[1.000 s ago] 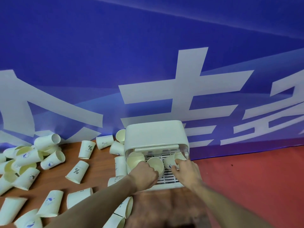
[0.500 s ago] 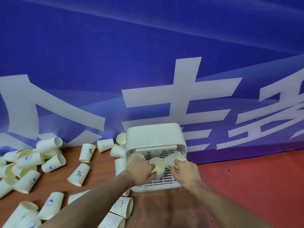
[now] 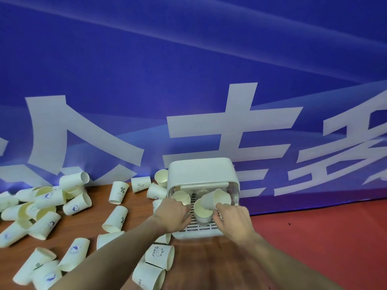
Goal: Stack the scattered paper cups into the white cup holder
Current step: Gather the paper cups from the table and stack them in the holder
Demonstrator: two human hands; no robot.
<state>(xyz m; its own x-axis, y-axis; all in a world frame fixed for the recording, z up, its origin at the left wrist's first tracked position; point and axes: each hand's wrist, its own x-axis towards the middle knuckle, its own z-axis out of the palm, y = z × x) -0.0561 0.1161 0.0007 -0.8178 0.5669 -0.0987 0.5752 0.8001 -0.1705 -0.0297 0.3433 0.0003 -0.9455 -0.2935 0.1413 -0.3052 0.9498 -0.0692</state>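
1. Both hands reach into the open front of the white cup holder (image 3: 202,172). The left hand (image 3: 174,214) has its fingers curled around a paper cup at the holder's left side; that left cup (image 3: 181,197) stands with its mouth up.
2. Right hand (image 3: 232,216): its fingertips pinch a tilted cup (image 3: 213,199) by the base, mouth pointing up and to the right, just above a stack of cups (image 3: 202,214) that stands upright on the holder's slotted tray (image 3: 199,228).
3. The holder sits on a brown wooden table (image 3: 209,264), at its far edge, against a blue banner (image 3: 188,80) with large white characters.
4. Scattered cups (image 3: 52,206) lie on their sides across the table's left half, some printed with blue marks or a percent sign; a cup marked "Bear" (image 3: 160,256) lies near the left forearm.
5. Right of the table, a red floor (image 3: 324,237) runs up to the banner.
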